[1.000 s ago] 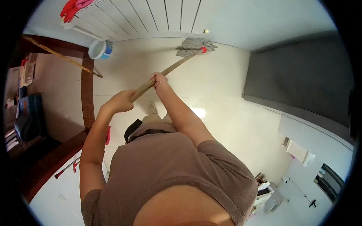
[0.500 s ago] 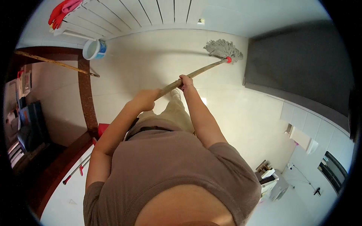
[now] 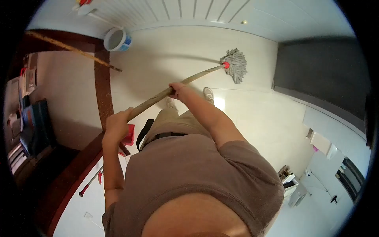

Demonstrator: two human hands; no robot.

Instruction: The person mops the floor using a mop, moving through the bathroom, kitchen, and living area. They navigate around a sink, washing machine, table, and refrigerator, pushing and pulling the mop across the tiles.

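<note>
A string mop with a long wooden handle [image 3: 152, 101] slants across the view. Its grey mop head [image 3: 237, 65] lies spread on the pale tiled floor [image 3: 252, 102], joined to the pole by a red collar. Near the pole's upper end, beside my left hip, my left hand [image 3: 117, 123] is closed around the wood. Farther down the pole, my right hand [image 3: 176, 90] grips it in front of my legs. My shoes [image 3: 208, 94] stand on the floor behind the mop head.
A white and blue bucket [image 3: 117, 39] stands by the doorway at the upper left, near a leaning wooden stick [image 3: 75, 50]. A dark panel [image 3: 323, 75] borders the floor on the right. A red dustpan [image 3: 129, 135] is near my left arm.
My left hand has moved left and down with the pole's end, and my right hand slightly left. The mop head has swung round, its strands now pointing right. My view has shifted.
</note>
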